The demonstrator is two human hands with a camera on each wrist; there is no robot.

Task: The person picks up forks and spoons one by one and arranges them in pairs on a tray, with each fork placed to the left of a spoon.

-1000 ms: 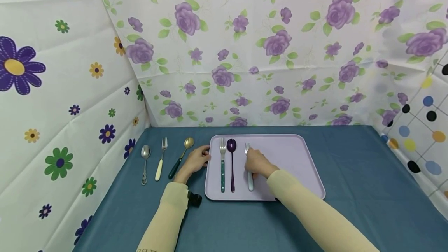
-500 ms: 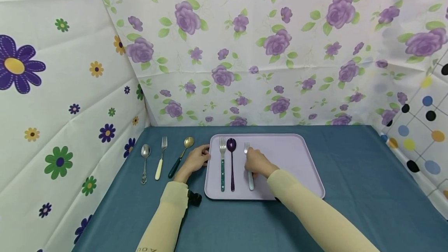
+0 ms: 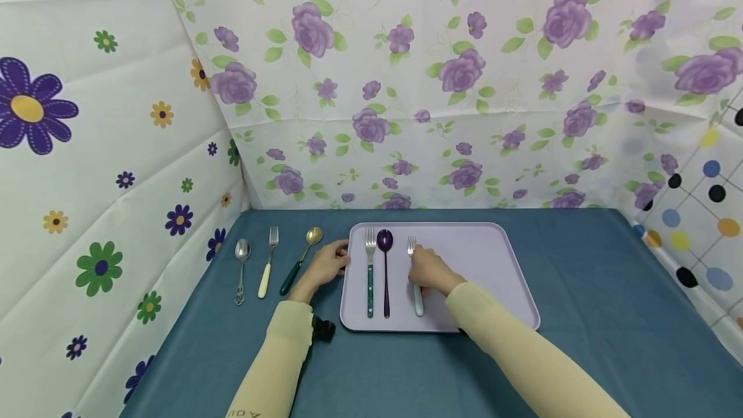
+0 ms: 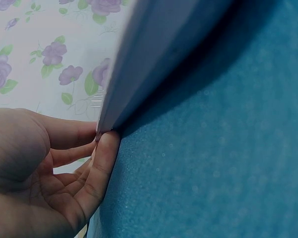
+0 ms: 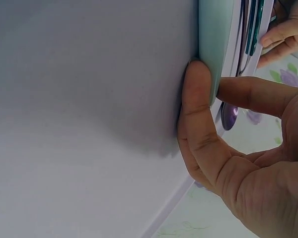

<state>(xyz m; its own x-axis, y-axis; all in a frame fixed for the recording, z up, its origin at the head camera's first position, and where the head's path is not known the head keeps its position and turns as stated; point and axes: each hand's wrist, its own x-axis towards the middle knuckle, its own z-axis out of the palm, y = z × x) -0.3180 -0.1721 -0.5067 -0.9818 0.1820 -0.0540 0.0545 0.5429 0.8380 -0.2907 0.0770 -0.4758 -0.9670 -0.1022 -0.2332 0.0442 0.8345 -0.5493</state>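
On the lilac tray [image 3: 476,257], my right hand [image 3: 431,271] pinches a fork with a pale mint handle [image 3: 418,303] between thumb and fingers. Its tines point away from me, and the hand covers its middle. In the right wrist view the fork's handle [image 5: 214,39] runs between thumb and finger, close over the tray. My left hand [image 3: 326,264] holds the tray's left rim; the left wrist view shows thumb and fingertips pinching the rim [image 4: 107,111]. Left of the mint fork lie a dark purple spoon [image 3: 386,276] and a fork with a green handle [image 3: 370,289], side by side.
Left of the tray, on the blue-green tablecloth [image 3: 592,315], lie a silver spoon [image 3: 240,266], a cream-handled fork [image 3: 264,279] and a gold spoon with a dark green handle [image 3: 292,276]. Flowered cloth [image 3: 406,82] hangs behind the table, with patterned cloths at both sides.
The lower end of the mint-handled fork has shifted very slightly to the right under my right hand. My left hand stays at the tray's rim.
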